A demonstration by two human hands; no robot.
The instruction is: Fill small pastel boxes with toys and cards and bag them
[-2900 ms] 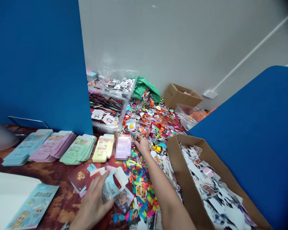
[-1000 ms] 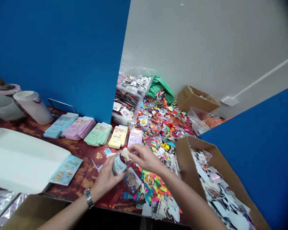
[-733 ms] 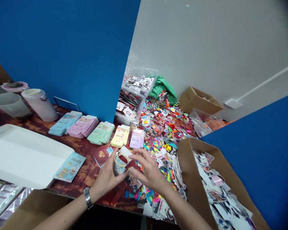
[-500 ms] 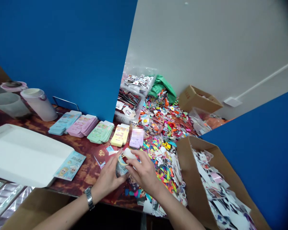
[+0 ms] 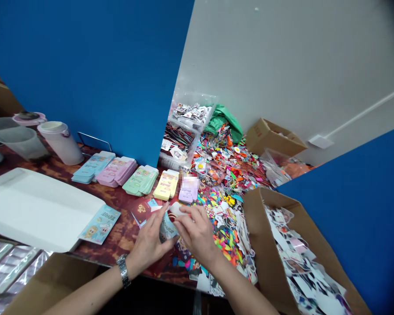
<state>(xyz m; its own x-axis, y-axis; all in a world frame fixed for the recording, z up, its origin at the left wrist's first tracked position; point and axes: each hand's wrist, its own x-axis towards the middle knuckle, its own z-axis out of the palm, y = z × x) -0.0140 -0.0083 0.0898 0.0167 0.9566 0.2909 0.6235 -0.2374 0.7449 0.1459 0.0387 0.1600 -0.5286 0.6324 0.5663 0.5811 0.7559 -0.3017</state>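
My left hand (image 5: 150,238), with a metal watch on its wrist, is wrapped round a small light blue box (image 5: 167,227) with its white flap up. My right hand (image 5: 197,232) is at the box's opening, fingers pinched together; what they hold there is too small to name. Dark red cards (image 5: 143,211) lie just beyond the left hand. Behind them stand stacks of flat boxes: blue (image 5: 93,167), pink (image 5: 116,171), green (image 5: 140,180), yellow (image 5: 166,184) and purple (image 5: 188,190).
A white tray (image 5: 42,210) with a blue box (image 5: 100,224) at its corner lies left. Colourful small pieces (image 5: 228,236) cover the right side, beside a carton of cutouts (image 5: 254,245). Plastic cups (image 5: 21,142) and a jug (image 5: 61,142) stand back left.
The yellowish loops at the box's opening no longer show, and my right fingers are lower over it. The view has shifted slightly, so the table items appear a little further right.
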